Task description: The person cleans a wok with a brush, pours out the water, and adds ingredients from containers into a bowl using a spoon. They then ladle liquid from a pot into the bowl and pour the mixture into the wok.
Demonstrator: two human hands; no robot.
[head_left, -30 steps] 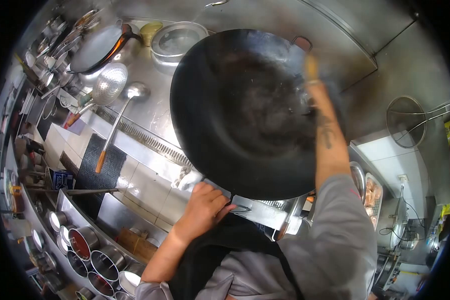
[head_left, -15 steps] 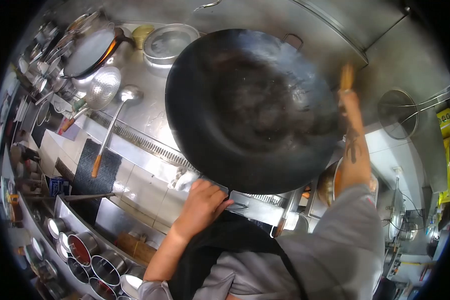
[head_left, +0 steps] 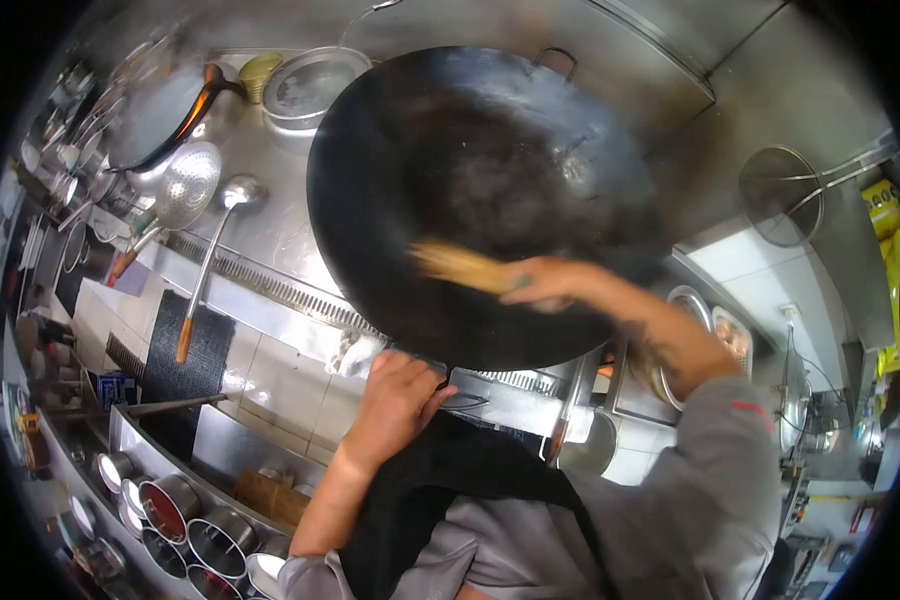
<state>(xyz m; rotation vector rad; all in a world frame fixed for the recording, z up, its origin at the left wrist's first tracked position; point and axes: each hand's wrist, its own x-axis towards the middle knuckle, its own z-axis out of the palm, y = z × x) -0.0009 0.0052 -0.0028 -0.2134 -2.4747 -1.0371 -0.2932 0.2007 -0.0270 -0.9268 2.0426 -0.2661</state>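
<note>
A large dark wok (head_left: 370, 230) stands in front of me, steam rising from its wet, shiny inside. In my right hand (head_left: 555, 283) is a bamboo wok brush (head_left: 455, 265), its bristles pointing left over the near part of the bowl and blurred by motion. My left hand (head_left: 398, 395) is closed at the wok's near edge, by the handle, with the fingertips hidden underneath. A white cloth (head_left: 350, 350) lies just left of those fingers.
Left of the wok are a ladle (head_left: 211, 265), a perforated skimmer (head_left: 189, 185) and a strainer over a pot (head_left: 315, 85). A round wire strainer (head_left: 782, 195) hangs at right. Several metal pots (head_left: 220, 545) stand lower left.
My right hand has swung the brush from beyond the wok's right rim leftward and down into the bowl. The left hand keeps its place at the near edge. The view has shifted slightly.
</note>
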